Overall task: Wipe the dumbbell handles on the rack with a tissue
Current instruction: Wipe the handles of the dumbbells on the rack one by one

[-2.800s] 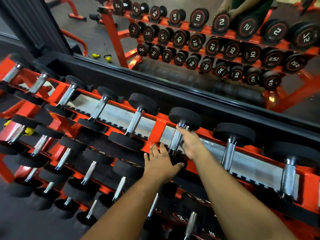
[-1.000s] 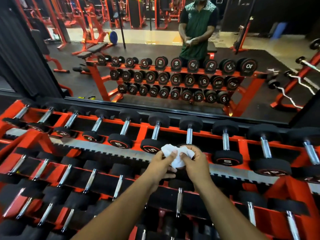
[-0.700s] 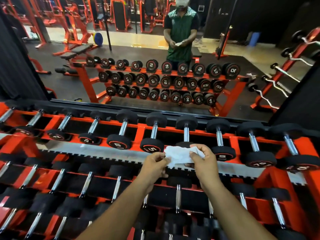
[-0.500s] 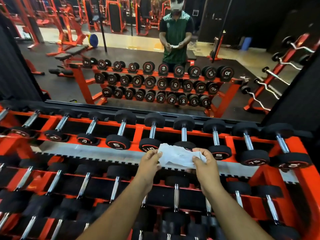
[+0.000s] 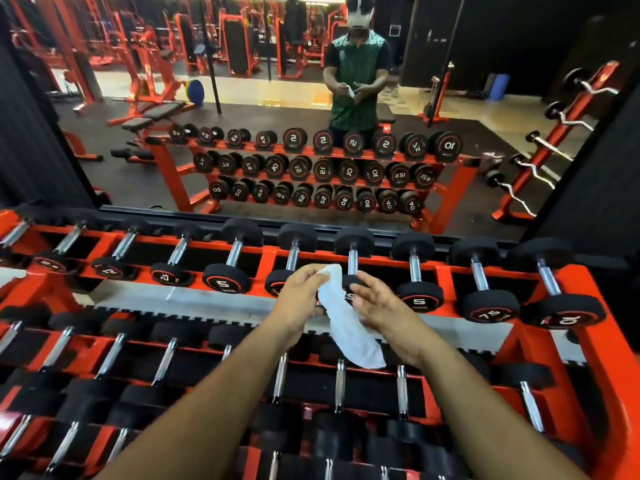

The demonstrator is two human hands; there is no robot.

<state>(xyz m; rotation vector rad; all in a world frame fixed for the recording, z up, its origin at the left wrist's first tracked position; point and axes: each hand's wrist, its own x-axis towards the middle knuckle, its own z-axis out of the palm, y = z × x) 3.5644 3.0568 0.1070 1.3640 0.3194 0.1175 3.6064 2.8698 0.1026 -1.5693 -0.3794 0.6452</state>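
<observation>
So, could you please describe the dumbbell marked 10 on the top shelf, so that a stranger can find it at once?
Start at the orange rack below the mirror and follow its top shelf to the far right end. The last dumbbell there is the one; only its black end reads 10, while its left neighbour reads 7.5.

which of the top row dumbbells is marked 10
The dumbbell at the far right end of the top row. Its near end cap reads 10, while its neighbour reads 7.5 and those further left that can be read show 5 or smaller.
</observation>
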